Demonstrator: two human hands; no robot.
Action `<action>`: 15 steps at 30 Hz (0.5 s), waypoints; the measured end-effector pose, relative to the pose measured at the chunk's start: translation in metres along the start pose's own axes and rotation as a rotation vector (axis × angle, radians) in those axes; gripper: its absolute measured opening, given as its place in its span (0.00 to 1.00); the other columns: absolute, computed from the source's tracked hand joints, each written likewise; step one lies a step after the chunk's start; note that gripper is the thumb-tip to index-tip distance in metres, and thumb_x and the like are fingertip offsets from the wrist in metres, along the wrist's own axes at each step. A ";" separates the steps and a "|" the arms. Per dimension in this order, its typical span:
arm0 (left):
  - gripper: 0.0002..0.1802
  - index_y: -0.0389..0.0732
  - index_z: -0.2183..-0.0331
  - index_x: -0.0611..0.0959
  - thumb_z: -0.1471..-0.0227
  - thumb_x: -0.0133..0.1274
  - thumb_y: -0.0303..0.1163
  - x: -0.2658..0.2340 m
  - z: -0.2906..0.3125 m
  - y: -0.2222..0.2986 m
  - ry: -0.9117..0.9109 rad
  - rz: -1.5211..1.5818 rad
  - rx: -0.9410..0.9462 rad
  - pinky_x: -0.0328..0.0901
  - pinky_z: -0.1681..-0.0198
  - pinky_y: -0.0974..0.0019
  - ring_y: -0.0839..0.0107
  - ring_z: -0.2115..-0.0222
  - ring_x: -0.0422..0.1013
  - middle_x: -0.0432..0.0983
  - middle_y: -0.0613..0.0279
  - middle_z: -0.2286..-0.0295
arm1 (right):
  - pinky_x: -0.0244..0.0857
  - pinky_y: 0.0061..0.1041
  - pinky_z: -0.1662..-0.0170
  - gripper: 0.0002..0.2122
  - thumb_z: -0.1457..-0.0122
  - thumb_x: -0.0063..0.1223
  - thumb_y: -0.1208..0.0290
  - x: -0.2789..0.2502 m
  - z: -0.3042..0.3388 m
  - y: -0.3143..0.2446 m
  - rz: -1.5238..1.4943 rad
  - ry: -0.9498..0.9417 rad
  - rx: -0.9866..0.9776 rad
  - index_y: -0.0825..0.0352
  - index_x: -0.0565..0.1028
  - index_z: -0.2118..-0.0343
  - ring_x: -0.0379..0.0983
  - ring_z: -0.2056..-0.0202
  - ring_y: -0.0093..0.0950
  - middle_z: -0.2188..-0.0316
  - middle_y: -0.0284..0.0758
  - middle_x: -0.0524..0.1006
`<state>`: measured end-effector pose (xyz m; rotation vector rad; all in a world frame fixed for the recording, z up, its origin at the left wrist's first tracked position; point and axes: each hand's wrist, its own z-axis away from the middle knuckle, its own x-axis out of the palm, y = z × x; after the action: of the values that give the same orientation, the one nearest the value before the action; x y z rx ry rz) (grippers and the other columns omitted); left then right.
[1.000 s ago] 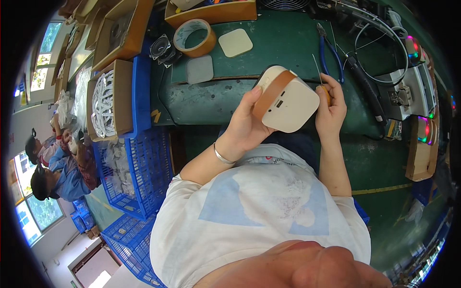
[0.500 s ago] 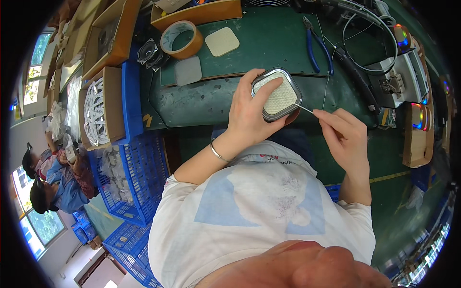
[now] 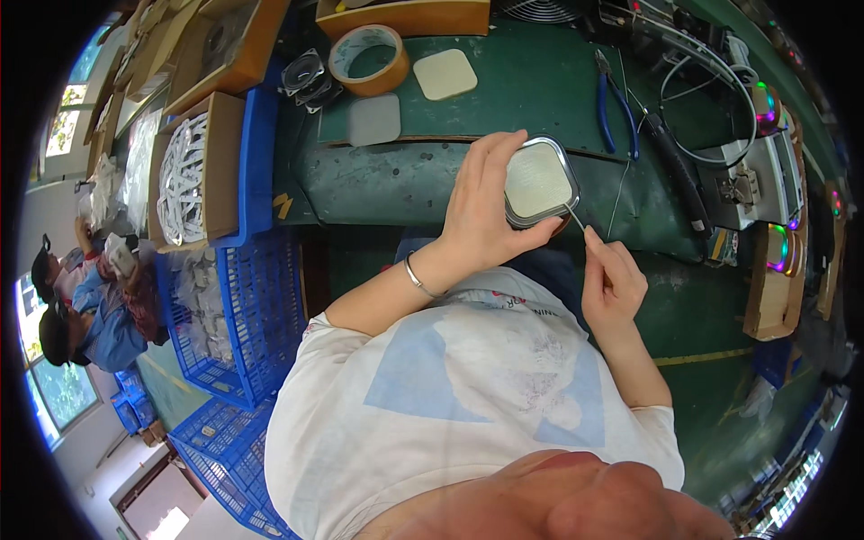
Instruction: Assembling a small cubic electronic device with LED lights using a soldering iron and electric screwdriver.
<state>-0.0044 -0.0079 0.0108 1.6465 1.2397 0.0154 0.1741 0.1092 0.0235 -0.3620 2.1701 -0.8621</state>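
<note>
My left hand is closed round a small rounded-square speaker-like case with a cream front panel and a shiny metal rim. Its fingers lie along the case's left side and the thumb is at the lower edge. My right hand pinches a thin metal pick, whose tip meets the rim at the lower right corner. Whether the tip is under the panel's edge I cannot tell. On the bench beyond lie a loose cream rounded-square panel and a grey one.
A tape roll and small black speaker units are at the far left. Blue-handled pliers and a black-handled tool lie right. A carton of white strips and blue crates stand left; two people are beyond.
My left index finger has lifted off the cream panel to the case's edge. The right hand has come lower and closer, with the pick still at the corner. The whole view has shifted slightly.
</note>
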 end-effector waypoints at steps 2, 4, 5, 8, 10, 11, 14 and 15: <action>0.49 0.34 0.44 0.64 0.66 0.69 0.40 -0.004 0.002 0.006 -0.012 0.016 -0.019 0.62 0.46 0.52 0.45 0.50 0.63 0.63 0.42 0.50 | 0.50 0.18 0.79 0.14 0.45 0.52 0.90 -0.006 -0.004 -0.001 -0.091 -0.045 0.047 0.71 0.79 0.57 0.58 0.81 0.20 0.82 0.34 0.65; 0.51 0.33 0.44 0.63 0.66 0.70 0.41 -0.010 -0.001 0.001 -0.069 0.009 -0.055 0.61 0.45 0.52 0.44 0.50 0.63 0.62 0.41 0.51 | 0.50 0.18 0.78 0.13 0.45 0.53 0.88 -0.018 -0.012 0.000 -0.071 -0.140 0.103 0.70 0.80 0.58 0.58 0.81 0.19 0.82 0.32 0.65; 0.51 0.33 0.44 0.62 0.65 0.69 0.42 -0.011 -0.001 0.000 -0.085 0.017 -0.056 0.60 0.45 0.52 0.43 0.50 0.62 0.61 0.40 0.50 | 0.50 0.19 0.78 0.13 0.45 0.53 0.89 -0.024 -0.017 -0.006 -0.044 -0.144 0.093 0.70 0.80 0.58 0.58 0.81 0.19 0.82 0.31 0.65; 0.48 0.33 0.43 0.61 0.60 0.66 0.42 -0.005 0.006 -0.007 -0.086 0.053 -0.042 0.59 0.45 0.52 0.43 0.49 0.61 0.59 0.40 0.49 | 0.52 0.20 0.78 0.13 0.45 0.52 0.89 -0.026 -0.024 -0.021 0.030 -0.239 0.078 0.70 0.80 0.59 0.60 0.81 0.21 0.82 0.33 0.67; 0.46 0.33 0.43 0.61 0.58 0.65 0.40 -0.008 0.007 0.000 -0.060 0.050 -0.023 0.59 0.45 0.53 0.44 0.50 0.61 0.58 0.42 0.49 | 0.54 0.21 0.79 0.12 0.46 0.52 0.89 -0.019 -0.020 -0.021 0.018 -0.190 0.047 0.71 0.80 0.60 0.62 0.82 0.24 0.82 0.36 0.68; 0.46 0.33 0.42 0.61 0.58 0.65 0.40 -0.012 0.006 0.001 -0.100 0.046 -0.029 0.60 0.45 0.53 0.44 0.50 0.61 0.58 0.42 0.49 | 0.57 0.22 0.79 0.12 0.47 0.53 0.90 -0.012 -0.016 -0.018 0.018 -0.132 0.036 0.72 0.79 0.60 0.64 0.83 0.27 0.81 0.38 0.69; 0.46 0.34 0.43 0.63 0.59 0.66 0.40 -0.023 -0.002 0.007 -0.122 0.033 -0.029 0.63 0.48 0.56 0.48 0.51 0.64 0.61 0.45 0.51 | 0.57 0.22 0.78 0.13 0.48 0.53 0.91 0.012 0.011 0.012 -0.120 -0.026 -0.012 0.74 0.78 0.59 0.64 0.82 0.28 0.81 0.39 0.69; 0.45 0.34 0.44 0.65 0.60 0.67 0.41 -0.030 -0.006 0.007 -0.176 0.036 -0.041 0.65 0.50 0.57 0.49 0.53 0.66 0.63 0.47 0.52 | 0.56 0.18 0.75 0.11 0.44 0.49 0.89 0.017 0.012 0.016 -0.179 -0.014 -0.009 0.74 0.79 0.60 0.63 0.79 0.21 0.79 0.35 0.69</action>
<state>-0.0169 -0.0241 0.0343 1.5984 1.0692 -0.0796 0.1719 0.1071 -0.0031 -0.5725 2.1529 -0.9444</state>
